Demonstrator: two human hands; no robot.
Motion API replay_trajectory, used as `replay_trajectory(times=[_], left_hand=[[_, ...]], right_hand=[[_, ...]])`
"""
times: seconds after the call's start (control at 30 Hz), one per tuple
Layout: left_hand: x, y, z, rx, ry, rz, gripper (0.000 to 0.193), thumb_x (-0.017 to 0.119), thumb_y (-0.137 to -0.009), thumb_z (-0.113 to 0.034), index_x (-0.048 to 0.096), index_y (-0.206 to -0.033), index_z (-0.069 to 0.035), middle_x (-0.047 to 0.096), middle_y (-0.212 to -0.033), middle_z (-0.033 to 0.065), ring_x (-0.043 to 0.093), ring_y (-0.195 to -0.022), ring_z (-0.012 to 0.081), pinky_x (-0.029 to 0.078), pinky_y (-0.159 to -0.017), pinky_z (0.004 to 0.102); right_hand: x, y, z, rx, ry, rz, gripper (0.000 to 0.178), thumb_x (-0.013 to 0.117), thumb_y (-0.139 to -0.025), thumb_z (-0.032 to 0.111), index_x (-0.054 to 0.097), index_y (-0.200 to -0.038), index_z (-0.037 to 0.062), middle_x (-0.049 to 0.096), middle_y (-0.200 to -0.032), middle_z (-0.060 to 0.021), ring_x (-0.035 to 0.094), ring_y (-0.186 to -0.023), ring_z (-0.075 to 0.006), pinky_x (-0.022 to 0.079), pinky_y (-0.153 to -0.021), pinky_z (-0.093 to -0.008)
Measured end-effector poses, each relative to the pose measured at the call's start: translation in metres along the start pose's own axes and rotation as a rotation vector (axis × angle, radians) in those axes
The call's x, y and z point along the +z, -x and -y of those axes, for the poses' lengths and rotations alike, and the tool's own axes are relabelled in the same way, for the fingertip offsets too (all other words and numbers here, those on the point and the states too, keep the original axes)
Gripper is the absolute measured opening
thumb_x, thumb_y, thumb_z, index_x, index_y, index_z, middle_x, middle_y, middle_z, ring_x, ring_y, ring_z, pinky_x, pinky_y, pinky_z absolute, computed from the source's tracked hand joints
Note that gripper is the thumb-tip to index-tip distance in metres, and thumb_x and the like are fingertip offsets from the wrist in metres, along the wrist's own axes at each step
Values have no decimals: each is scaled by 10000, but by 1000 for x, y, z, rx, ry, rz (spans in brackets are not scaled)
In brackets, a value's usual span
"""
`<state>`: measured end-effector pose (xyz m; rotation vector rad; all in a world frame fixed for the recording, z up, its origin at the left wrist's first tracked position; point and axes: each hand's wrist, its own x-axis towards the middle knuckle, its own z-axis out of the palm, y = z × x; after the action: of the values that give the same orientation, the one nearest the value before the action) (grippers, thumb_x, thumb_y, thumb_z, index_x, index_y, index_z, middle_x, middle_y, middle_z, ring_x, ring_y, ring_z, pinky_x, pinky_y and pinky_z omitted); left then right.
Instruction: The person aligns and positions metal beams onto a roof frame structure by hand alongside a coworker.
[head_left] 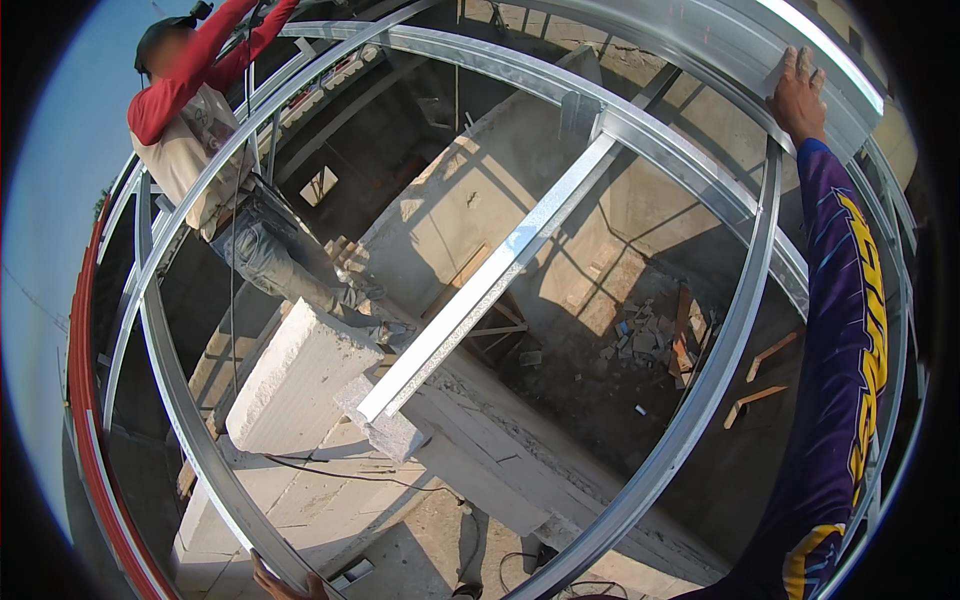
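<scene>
where light glints, right hand [798,95] fingers flat, gripping nothing, on smooth steel channel [700,60]

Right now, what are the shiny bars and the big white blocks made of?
The shiny bars look like thin folded metal, likely galvanized steel: silver-grey, with bright glints and sharp bent edges. The right hand rests flat on one. The white blocks look like lightweight concrete or similar masonry: chalky, matte, rough-faced, with crumbly corners. I cannot be sure of either from looks alone.
</scene>
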<state>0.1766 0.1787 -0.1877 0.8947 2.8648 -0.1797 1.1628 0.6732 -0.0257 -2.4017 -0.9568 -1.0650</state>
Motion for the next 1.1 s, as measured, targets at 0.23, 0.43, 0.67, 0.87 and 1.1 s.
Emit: replay_trajectory(times=[0.23, 0.43, 0.67, 0.87, 1.1], left_hand=[[1, 2, -2, -8, 13, 5, 787, 527, -947, -374, 172, -1485, 77, 485, -1380, 241, 478, -1254, 398, 267, -1112, 596], [-1, 3, -5, -18, 16, 9, 798, 528, -945, -387, 170, -1485, 78, 480, -1383, 244, 475, -1258, 399, 269, -1112, 590], [-3, 5, -7, -26, 21, 15, 811, 529, -942, -401, 166, -1484, 80, 475, -1387, 246, 471, -1262, 400, 271, -1113, 584], [-6, 7, -7, -38, 23, 16, 822, 530, -940, -414, 164, -1484, 82, 471, -1391, 249, 468, -1266, 401, 273, -1114, 579], [-6, 6, -10, -38, 27, 23, 835, 531, -937, -428, 160, -1483, 84, 466, -1395, 252, 464, -1270, 402, 275, -1115, 572]], right_hand=[[8, -7, 0, 16, -32, 51, 905, 708, -818, 206, 167, -1542, 162, 97, -1619, -103, 192, -1412, -515, 346, -1040, -669], [6, -13, -4, 6, -10, 63, 907, 696, -818, 206, 154, -1544, 157, 86, -1619, -114, 194, -1411, -517, 331, -1044, -678], [4, -11, -4, -1, 11, 97, 903, 691, -832, 221, 141, -1545, 158, 67, -1623, -105, 188, -1413, -516, 326, -1039, -692], [-4, -10, -2, -6, 1, 120, 916, 693, -827, 223, 131, -1547, 152, 61, -1621, -119, 184, -1406, -531, 322, -1050, -679], [29, -24, -22, -59, -72, 4, 868, 642, -834, 175, 148, -1546, 170, 66, -1625, -88, 163, -1427, -499, 309, -1024, -728]])
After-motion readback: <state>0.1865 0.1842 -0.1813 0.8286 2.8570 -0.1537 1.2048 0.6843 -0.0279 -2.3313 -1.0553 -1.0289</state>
